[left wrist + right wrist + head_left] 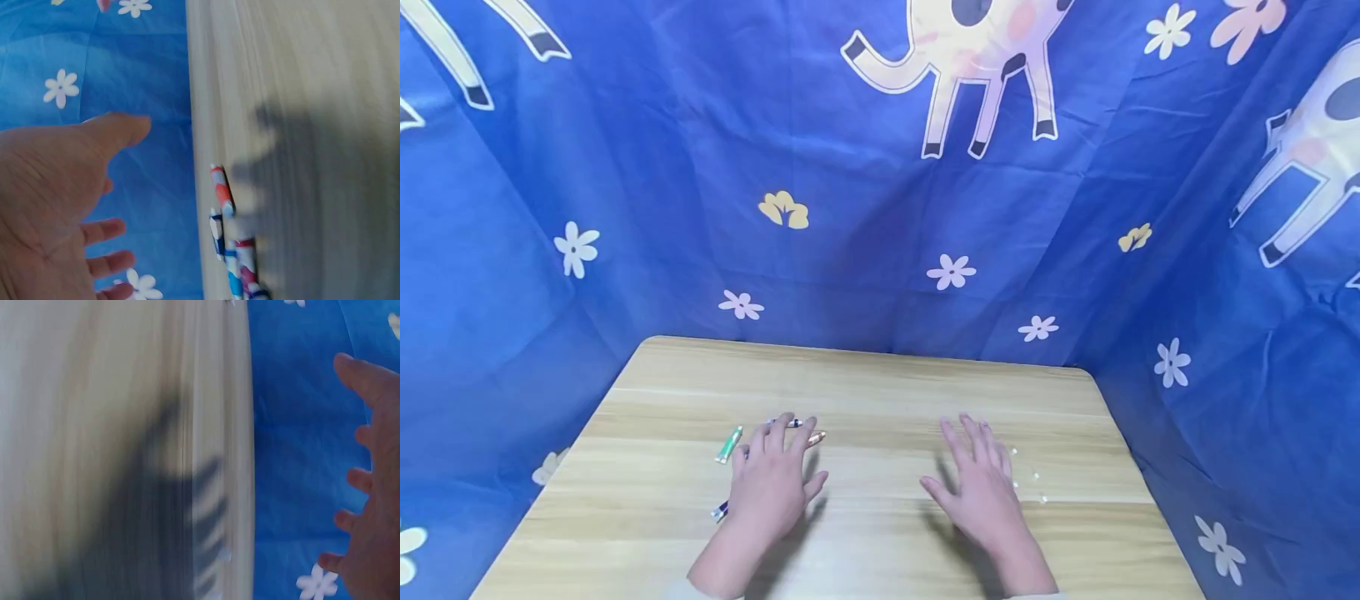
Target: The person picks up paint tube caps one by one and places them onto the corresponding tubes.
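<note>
My left hand [771, 487] hovers over the left part of the table with its fingers spread and holds nothing. Beneath and around it lie several small paint tubes: a green tube [728, 445], a dark blue tube [720, 511] by the wrist, and an orange-brown tube [817, 438] past the fingertips. The left wrist view shows an orange tube [222, 190] and a maroon tube [247, 265] in the group; the hand covers part of it in the head view. Fingers apart, my right hand [981, 492] is above the table too, near several tiny whitish pieces [1036, 476].
The wood-grain table [880, 392] has rounded far corners. A blue curtain [865, 250] printed with flowers and animals hangs behind it and on both sides. Both hands cast shadows onto the tabletop.
</note>
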A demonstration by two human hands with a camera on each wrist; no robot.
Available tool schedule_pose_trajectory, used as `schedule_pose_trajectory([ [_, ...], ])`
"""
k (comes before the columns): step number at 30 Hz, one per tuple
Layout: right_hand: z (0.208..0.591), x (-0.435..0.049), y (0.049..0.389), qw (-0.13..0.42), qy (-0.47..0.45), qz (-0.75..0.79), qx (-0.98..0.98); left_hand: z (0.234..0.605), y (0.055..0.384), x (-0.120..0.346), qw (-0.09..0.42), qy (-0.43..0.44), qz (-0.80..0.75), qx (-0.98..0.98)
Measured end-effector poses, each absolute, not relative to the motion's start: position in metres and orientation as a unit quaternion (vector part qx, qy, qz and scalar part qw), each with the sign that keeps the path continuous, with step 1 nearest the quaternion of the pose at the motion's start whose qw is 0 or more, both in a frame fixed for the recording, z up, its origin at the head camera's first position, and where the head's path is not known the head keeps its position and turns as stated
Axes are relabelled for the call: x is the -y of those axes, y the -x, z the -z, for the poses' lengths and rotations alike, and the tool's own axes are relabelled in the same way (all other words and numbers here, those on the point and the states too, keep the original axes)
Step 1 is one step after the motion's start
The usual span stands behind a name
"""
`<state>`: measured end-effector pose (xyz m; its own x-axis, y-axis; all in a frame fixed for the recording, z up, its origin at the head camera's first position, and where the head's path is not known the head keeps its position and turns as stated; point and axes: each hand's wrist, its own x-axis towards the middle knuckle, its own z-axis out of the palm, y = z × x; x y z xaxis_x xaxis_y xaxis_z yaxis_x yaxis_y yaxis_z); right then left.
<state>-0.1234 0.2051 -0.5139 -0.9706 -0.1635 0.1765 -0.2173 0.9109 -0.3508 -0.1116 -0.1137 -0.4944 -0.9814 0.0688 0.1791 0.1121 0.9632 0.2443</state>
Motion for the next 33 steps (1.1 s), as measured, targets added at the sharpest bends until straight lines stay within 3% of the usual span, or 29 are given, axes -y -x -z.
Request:
schedule_pose_trajectory([
  [6, 0.522, -0.248, 0.130, 0.093, -0.068, -0.230, 0.966, 0.511, 0.111, 0.132, 0.126, 0.021, 0.157, 0.979],
  [16, 0.540, -0.306, 0.121, 0.122, 0.037, -0.259, 0.957, 0.533, 0.097, 0.181, 0.130, -0.015, 0.181, 0.975],
  [23, 0.555, -0.331, 0.112, 0.092, 0.098, -0.234, 0.963, 0.552, 0.078, 0.209, 0.084, -0.030, 0.179, 0.980],
  [33, 0.570, -0.344, 0.110, 0.034, 0.135, -0.211, 0.968, 0.559, 0.075, 0.213, -0.006, -0.041, 0.195, 0.980],
])
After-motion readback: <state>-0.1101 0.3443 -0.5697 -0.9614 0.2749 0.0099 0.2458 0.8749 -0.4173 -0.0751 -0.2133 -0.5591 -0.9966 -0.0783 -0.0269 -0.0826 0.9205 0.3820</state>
